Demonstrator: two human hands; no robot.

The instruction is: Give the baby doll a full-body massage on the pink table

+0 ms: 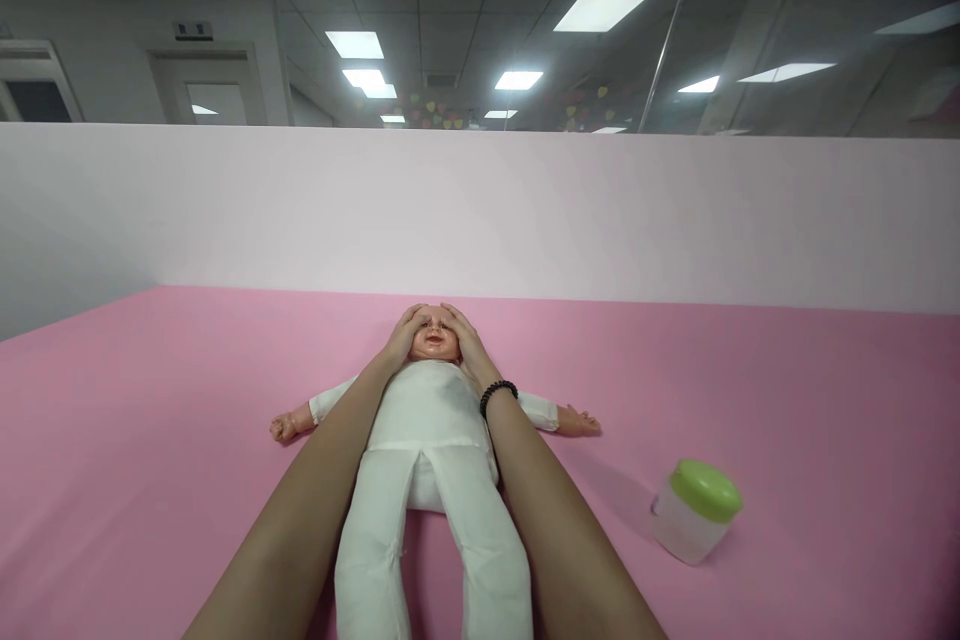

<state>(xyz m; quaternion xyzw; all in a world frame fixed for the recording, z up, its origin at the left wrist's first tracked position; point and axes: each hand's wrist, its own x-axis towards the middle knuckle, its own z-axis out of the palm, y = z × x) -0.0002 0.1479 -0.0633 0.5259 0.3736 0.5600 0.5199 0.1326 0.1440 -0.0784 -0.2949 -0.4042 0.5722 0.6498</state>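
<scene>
A baby doll (431,410) lies on its back on the pink surface, its white cloth body and legs toward me and its arms spread. My left hand (403,335) rests on one side of the doll's head (435,344), its fingers laid over the brow. On the other side my right hand (469,340) does the same, with a black beaded band (499,394) round the wrist. Both hands look flat and stretched out against the head, not wrapped round it. They cover the doll's forehead and temples; its nose and mouth show between them.
To the right stands a translucent jar (684,526) with a green lid (706,490). The pink padded surface (810,400) ends at a white low wall (525,220) behind the doll. Above that wall are glass panels (480,50) with ceiling lights showing.
</scene>
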